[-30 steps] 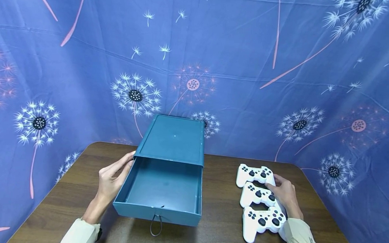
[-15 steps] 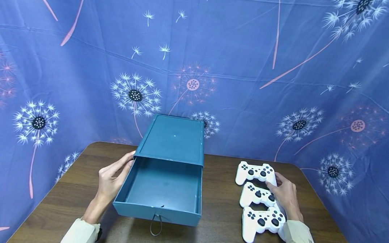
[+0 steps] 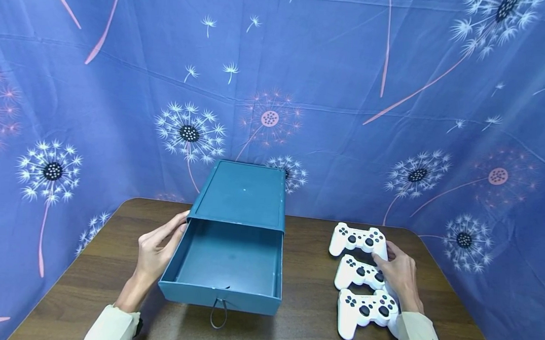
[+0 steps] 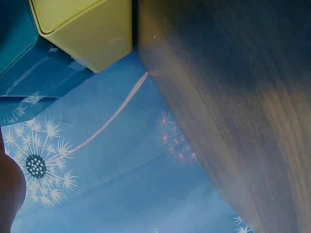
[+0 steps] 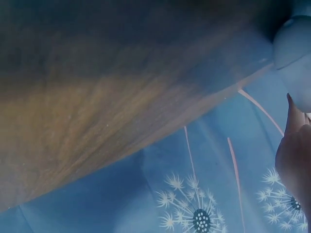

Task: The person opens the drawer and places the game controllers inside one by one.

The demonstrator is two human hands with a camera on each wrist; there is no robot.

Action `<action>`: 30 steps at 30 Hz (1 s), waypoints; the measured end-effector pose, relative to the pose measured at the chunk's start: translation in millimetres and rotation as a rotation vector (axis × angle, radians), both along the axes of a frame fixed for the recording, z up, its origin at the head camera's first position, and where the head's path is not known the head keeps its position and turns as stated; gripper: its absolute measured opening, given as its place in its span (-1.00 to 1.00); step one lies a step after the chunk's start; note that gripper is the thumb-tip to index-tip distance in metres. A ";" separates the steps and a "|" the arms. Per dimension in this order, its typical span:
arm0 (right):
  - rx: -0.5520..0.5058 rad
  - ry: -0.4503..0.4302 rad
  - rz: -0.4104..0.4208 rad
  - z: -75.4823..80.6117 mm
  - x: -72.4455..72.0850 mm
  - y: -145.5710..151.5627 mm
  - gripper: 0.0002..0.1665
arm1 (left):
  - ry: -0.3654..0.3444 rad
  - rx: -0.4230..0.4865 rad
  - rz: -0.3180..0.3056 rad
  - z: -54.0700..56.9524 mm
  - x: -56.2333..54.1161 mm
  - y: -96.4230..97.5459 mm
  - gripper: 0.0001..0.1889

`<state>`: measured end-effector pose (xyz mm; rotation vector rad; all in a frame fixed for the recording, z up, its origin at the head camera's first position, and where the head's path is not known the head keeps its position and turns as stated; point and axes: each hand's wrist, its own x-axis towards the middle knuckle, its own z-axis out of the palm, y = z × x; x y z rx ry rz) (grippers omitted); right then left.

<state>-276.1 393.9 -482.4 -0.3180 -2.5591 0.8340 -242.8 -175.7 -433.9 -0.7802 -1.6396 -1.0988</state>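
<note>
A teal drawer box (image 3: 244, 194) stands left of the middle in the head view, its drawer (image 3: 219, 295) pulled out towards me with nothing inside. My left hand (image 3: 152, 253) touches the box's left side with extended fingers. At the right, white game controllers lie in a column: a far one (image 3: 360, 240), a middle one (image 3: 360, 273) and a near one (image 3: 366, 311). My right hand (image 3: 400, 274) pinches the right grip of the far controller between thumb and fingers. More white grips show partly hidden beneath the nearer controllers.
The brown wooden table (image 3: 309, 273) runs back to a blue cloth (image 3: 328, 157) printed with dandelions. A cord loop (image 3: 218, 314) hangs from the drawer's front. In the left wrist view, a yellow box (image 4: 92, 36) sits between the teal box and the table.
The far controller has shifted slightly away from me and turned a little straighter, with my right hand on it. My left hand and the drawer box have stayed put.
</note>
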 end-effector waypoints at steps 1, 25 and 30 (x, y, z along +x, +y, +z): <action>-0.003 0.008 -0.004 0.3 0.9 -0.6 -0.29 | -0.001 0.000 0.000 0.1 0.1 0.1 -0.63; -0.048 0.165 -0.012 32.3 49.5 -29.8 -0.33 | 0.001 0.008 -0.005 0.5 1.6 0.7 -0.71; -0.053 0.198 0.007 38.0 63.0 -40.1 -0.36 | -0.004 0.004 0.000 0.6 1.9 1.0 -0.70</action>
